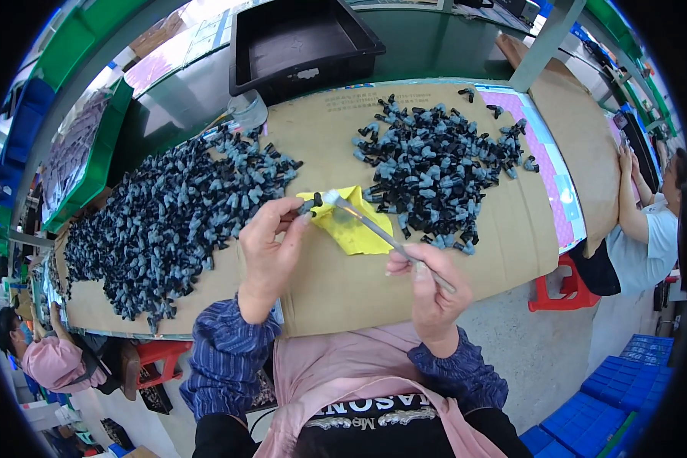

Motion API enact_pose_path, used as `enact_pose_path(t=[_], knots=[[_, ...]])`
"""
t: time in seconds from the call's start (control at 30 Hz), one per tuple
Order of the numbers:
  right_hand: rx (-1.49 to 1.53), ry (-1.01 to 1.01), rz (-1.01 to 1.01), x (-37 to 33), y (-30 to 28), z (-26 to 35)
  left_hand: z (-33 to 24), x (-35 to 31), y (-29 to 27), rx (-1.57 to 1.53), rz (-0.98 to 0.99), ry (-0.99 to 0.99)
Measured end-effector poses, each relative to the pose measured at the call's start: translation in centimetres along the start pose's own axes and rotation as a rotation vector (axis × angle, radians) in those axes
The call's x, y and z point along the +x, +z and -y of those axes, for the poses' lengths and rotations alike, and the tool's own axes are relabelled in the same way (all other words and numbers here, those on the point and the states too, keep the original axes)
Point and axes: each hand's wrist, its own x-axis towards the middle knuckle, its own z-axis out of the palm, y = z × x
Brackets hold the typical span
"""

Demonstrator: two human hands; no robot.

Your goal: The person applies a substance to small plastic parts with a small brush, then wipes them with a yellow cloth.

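Note:
My left hand [273, 246] pinches a small black-and-grey plastic part [310, 204] between thumb and fingers. In my right hand [437, 292] is a thin grey-handled brush [390, 243], and its white tip is close beside the part; whether they touch I cannot tell. A yellow cloth [358, 237] lies on the cardboard [320, 298] under the brush. To the left spreads a large heap of similar parts [164, 214], and a smaller pile of them [439, 164] lies to the right.
A black plastic tray [305, 57] stands at the back, with a clear cup [248, 111] near its front corner. People sit at the left [53, 362] and right [653, 229]. Red stools [563, 286] and blue crates [588, 424] are on the floor.

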Motion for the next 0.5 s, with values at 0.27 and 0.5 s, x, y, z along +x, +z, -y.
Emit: enact_pose_path(t=[0.27, 0.5], knots=[[-0.125, 0.004, 0.132, -1.1, 2.6, 0.5, -0.5, -2.6, 0.9, -0.438, -0.183, -0.229], [-0.288, -0.136, 0.246, -2.6, 2.4, 0.7, 0.0, -2.4, 0.6, -0.56, -0.336, -0.307]])
